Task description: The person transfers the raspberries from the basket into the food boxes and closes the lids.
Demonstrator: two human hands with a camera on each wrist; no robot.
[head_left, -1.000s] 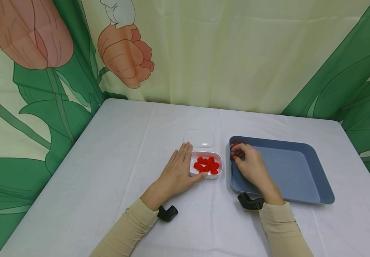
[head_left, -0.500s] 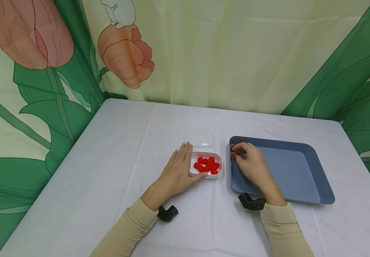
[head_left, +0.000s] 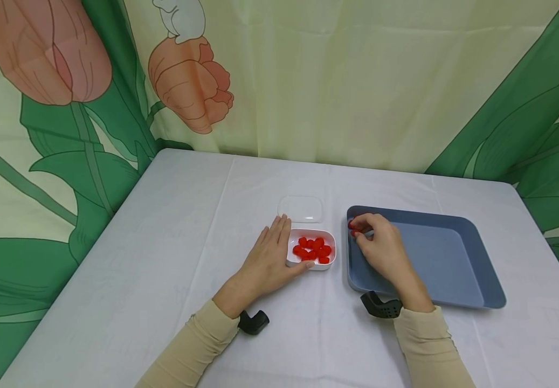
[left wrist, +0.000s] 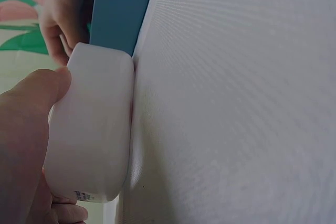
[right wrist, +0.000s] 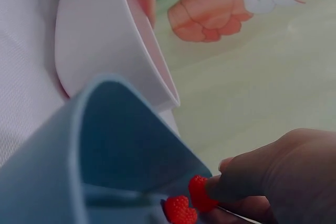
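A white box (head_left: 330, 264) holding several red raspberries (head_left: 312, 250) stands on the table. My left hand (head_left: 267, 261) rests against its left side with straight fingers, the thumb lying on the near rim. To the right is a blue-grey tray (head_left: 434, 258). Inside the tray's far left corner, my right hand (head_left: 381, 245) pinches a raspberry (right wrist: 199, 193) between thumb and fingers. Another raspberry (right wrist: 180, 210) lies right beside it in the right wrist view. The fingers partly hide the berries in the head view.
Behind the white box lies a clear lid (head_left: 301, 209) on the white tablecloth (head_left: 163, 253). A printed curtain (head_left: 332, 81) hangs behind the table's back edge. The tray's raised wall (right wrist: 68, 156) stands between the right hand and the box.
My right hand has shifted slightly toward the far side of the tray, and the raspberry at its fingertips has moved the same way. The left hand and white box have stayed still.
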